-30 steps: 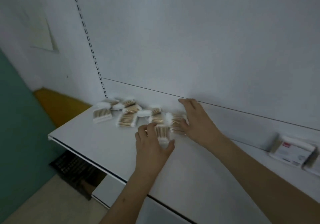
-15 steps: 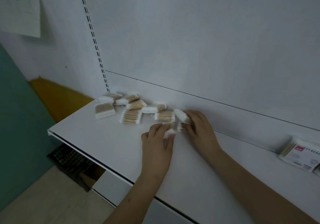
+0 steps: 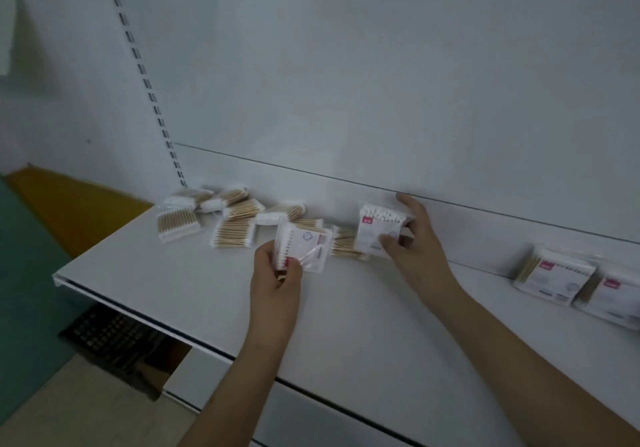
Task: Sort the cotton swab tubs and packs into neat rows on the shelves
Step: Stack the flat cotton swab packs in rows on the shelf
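1. While both hands work at the back of the white shelf [image 3: 207,294], the left hand [image 3: 277,280] holds a flat swab pack [image 3: 304,247] raised off the shelf surface; fingers & thumb curl round its lower-left corner, label side facing the camera.
2. Right hand [image 3: 415,249] grips a second swab pack [image 3: 375,235] stood upright on edge, just in front of the rear panel [image 3: 346,65]; thumb presses the pack's front, fingers wrap over its top & far side. White cotton tips show along the top edge, red mark at upper left.
3. Loose pile of wooden-stick swab packs [image 3: 235,228] lies unsorted at the shelf's back-left, packs overlapping at mixed angles; nearest ones sit just beside & partly behind the two held packs.
4. Two labelled packs [image 3: 554,275] lie side by side at far right against the rear panel, well apart from the pile; the rightmost is cut by the frame edge.
5. Slotted upright strip [image 3: 149,83] runs up the wall, left of the panel.
6. Dark crate [image 3: 110,337] below the shelf, on the floor; contents not discernible.
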Demonstrator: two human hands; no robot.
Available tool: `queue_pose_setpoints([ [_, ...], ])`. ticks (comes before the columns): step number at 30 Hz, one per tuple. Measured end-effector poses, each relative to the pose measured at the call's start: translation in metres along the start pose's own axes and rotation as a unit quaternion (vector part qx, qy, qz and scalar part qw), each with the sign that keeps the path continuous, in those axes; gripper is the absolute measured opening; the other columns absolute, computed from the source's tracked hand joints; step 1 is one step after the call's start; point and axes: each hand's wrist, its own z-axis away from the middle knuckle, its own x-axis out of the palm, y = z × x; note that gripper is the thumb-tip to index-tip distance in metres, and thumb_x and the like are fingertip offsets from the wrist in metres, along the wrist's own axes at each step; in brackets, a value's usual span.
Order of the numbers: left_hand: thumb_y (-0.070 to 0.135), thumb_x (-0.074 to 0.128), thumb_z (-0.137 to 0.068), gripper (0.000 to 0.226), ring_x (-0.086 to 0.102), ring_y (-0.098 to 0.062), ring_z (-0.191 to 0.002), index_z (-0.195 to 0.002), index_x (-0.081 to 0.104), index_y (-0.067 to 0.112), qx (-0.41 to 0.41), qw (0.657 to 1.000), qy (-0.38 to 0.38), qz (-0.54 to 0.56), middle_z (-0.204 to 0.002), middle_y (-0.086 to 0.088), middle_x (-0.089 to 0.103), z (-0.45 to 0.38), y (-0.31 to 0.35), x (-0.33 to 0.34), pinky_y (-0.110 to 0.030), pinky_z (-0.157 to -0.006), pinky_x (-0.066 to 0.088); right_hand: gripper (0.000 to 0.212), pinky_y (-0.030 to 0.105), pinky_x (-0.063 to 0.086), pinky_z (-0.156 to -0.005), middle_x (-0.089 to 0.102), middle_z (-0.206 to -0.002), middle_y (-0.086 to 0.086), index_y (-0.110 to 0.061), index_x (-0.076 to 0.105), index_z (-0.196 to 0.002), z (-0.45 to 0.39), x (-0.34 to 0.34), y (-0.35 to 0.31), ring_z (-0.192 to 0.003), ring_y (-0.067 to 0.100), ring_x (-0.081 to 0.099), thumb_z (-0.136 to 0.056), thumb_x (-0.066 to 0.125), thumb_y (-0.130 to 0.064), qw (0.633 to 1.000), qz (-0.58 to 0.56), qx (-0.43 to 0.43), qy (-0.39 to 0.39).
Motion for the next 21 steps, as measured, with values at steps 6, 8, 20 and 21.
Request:
queue_pose_setpoints([
  [6,0.018,0.06,-0.098,0.026,0.063,-0.003,-0.082,-0.121,0.058,0.029,0.062,0.992,-0.104,-0.038,-0.102,0.009,0.068,0.01,0.015,0.024,-0.009,-0.065,0.047,0.023,0.034,0.057,-0.079,0.067,-0.115,0.005,-0.029,0.062,-0.117,0.03,-0.049,-0.01,-0.1,0.024,0.07,-0.098,0.06,-0.017,0.998,-0.052,0.018,-0.008],
  [8,0.018,0.061,-0.097,0.028,0.062,-0.004,-0.084,-0.12,0.061,0.035,0.08,0.984,-0.152,-0.041,-0.101,0.011,0.068,0.014,0.02,0.045,-0.009,-0.065,0.046,0.013,0.041,0.056,-0.086,0.07,-0.107,0.003,-0.031,0.067,-0.106,0.04,-0.069,-0.011,-0.102,0.03,0.068,-0.097,0.063,-0.022,0.998,-0.038,0.025,0.038],
  [20,0.013,0.066,-0.093,0.026,0.063,0.001,-0.084,-0.111,0.064,0.031,0.243,0.899,-0.355,-0.077,-0.102,0.014,0.065,0.04,0.059,0.182,-0.006,-0.071,0.045,0.023,0.007,0.04,-0.07,0.058,-0.092,-0.018,-0.031,0.059,-0.103,0.108,-0.241,-0.045,-0.078,-0.005,0.059,-0.089,0.07,-0.016,0.907,0.4,0.028,0.127],
  [21,0.012,0.065,-0.094,0.026,0.063,0.0,-0.083,-0.114,0.065,0.029,0.263,0.892,-0.358,-0.087,-0.105,0.008,0.061,0.041,0.061,0.196,-0.007,-0.073,0.046,0.022,0.014,0.045,-0.077,0.059,-0.096,-0.015,-0.028,0.061,-0.105,0.108,-0.252,-0.046,-0.083,0.0,0.059,-0.089,0.069,-0.015,0.898,0.418,0.021,0.134],
])
